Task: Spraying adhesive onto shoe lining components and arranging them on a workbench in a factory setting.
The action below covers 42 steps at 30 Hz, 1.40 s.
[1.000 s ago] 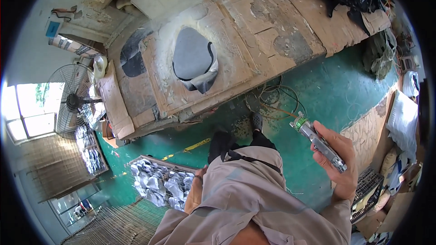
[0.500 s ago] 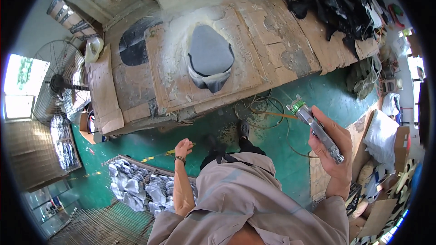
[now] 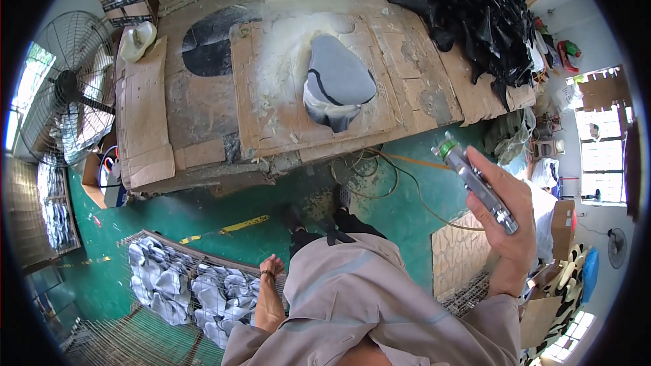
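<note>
I hold the metal tool [image 3: 478, 184] in the right hand [image 3: 512, 207], fingers and thumb closed around its body, green-collared end directed toward the worktable [image 3: 200, 112]. The tool is raised clear of the table's near edge. The left hand [image 3: 272, 266] is lowered beside the wire rack [image 3: 178, 251]; its fingers appear curled, but at this size I cannot tell how far open it is or whether it holds anything. The grey rounded stack [image 3: 340, 71] rests on the cardboard-covered tabletop, beside pale residue [image 3: 291, 47]. A black heap [image 3: 468, 20] lies farther right.
</note>
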### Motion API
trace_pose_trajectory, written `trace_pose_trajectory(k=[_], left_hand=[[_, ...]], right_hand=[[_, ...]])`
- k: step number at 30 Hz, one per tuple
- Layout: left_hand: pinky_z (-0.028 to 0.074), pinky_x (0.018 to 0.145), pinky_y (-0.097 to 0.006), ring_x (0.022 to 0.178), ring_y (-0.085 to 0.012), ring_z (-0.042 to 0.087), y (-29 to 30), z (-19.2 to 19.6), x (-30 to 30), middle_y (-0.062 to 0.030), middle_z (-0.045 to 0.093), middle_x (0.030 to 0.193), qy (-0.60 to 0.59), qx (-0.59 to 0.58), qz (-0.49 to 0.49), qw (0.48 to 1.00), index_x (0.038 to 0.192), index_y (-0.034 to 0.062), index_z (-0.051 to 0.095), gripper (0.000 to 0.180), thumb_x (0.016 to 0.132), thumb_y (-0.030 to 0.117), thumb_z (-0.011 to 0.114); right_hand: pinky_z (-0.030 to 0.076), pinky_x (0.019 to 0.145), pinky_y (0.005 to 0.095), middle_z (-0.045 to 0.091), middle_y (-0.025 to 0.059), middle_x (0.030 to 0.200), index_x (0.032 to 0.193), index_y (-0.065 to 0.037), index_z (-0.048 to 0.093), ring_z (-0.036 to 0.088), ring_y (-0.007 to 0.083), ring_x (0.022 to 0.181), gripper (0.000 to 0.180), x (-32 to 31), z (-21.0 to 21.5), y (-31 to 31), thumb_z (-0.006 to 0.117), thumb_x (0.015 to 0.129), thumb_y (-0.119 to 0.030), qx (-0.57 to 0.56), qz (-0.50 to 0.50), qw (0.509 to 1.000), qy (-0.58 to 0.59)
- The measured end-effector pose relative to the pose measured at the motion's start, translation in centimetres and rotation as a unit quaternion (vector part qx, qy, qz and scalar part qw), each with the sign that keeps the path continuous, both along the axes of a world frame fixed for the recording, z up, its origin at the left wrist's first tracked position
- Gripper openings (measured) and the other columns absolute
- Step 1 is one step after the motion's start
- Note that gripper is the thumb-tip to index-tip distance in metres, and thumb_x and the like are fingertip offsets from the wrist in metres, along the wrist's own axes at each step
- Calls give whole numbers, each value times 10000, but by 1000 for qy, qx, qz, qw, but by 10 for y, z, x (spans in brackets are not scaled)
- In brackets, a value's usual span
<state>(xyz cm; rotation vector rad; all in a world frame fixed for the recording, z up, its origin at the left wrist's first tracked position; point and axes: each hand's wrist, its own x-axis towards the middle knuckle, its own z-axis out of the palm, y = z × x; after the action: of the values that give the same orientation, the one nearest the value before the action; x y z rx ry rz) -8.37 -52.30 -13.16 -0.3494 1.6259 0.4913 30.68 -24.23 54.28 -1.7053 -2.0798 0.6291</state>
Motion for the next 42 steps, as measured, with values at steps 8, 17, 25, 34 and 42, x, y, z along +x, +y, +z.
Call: trace_pose_trajectory(k=[8, 17, 25, 34, 42], left_hand=[[627, 707, -445, 884, -255, 742, 85, -8, -30, -108, 754, 1089, 16, 134, 11, 991, 1334, 96, 614, 398, 999, 293, 698], [615, 671, -379, 850, -224, 743, 99, 0, -31, -106, 757, 1054, 4, 172, -7, 985, 1307, 47, 620, 401, 994, 282, 707], [615, 761, -518, 842, -269, 729, 32, -25, -29, -91, 748, 1039, -18, 78, -35, 996, 1332, 92, 613, 384, 1008, 284, 692], [573, 892, -567, 974, -328, 710, 48, -9, -3, -137, 729, 1144, 20, 38, -16, 999, 1318, 60, 592, 374, 1017, 270, 666], [467, 540, -223, 713, -76, 649, 254, 105, 63, -20, 748, 950, 152, 436, -49, 886, 1168, 82, 708, 244, 999, 256, 732]], right_hand=[[548, 887, 347, 726, 227, 1200, 1422, 7, 606, 738, 309, 985, 659, -53, 26, -30, 739, 776, 6, -27, 36, 996, -74], [525, 688, 356, 676, 171, 873, 1416, -30, 632, 675, 308, 758, 756, -96, 30, -75, 625, 673, 109, 25, 16, 995, -93], [520, 627, 373, 665, 145, 821, 1399, -56, 654, 690, 295, 715, 716, -87, 26, -112, 726, 691, 23, 26, 4, 992, -124], [520, 620, 385, 659, 148, 866, 1428, 7, 601, 673, 303, 707, 739, -7, 19, -125, 746, 705, -43, 40, 60, 991, -116], [531, 661, 415, 644, 172, 909, 1471, 8, 554, 664, 329, 745, 762, 85, 9, -121, 728, 734, -67, -1, 53, 997, -58]])
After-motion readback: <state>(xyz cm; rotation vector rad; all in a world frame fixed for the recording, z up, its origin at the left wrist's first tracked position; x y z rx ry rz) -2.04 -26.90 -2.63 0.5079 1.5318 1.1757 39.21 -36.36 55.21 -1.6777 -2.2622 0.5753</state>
